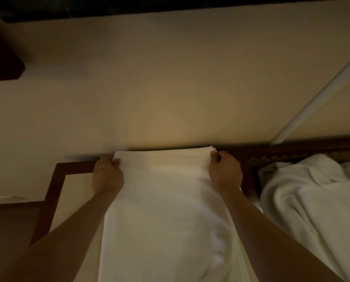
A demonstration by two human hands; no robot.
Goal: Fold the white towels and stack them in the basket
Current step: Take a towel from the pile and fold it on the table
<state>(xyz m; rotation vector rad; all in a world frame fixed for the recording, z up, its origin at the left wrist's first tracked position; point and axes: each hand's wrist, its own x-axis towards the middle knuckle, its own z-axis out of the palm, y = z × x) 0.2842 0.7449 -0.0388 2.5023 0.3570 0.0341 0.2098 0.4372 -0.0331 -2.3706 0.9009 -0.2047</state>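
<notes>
A long white towel (161,210) hangs down the middle of the view, held up in front of me by its top edge. My left hand (107,176) pinches the top left corner. My right hand (225,171) pinches the top right corner, where several layers of the edge show. Both arms reach forward from the bottom of the frame. The lower end of the towel runs out of view. No basket is visible.
A heap of crumpled white towels (312,200) lies at the right on a dark wooden piece with a carved patterned edge (281,157). A dark wooden frame (54,188) stands at the left. A beige wall (170,88) fills the background. The room is dim.
</notes>
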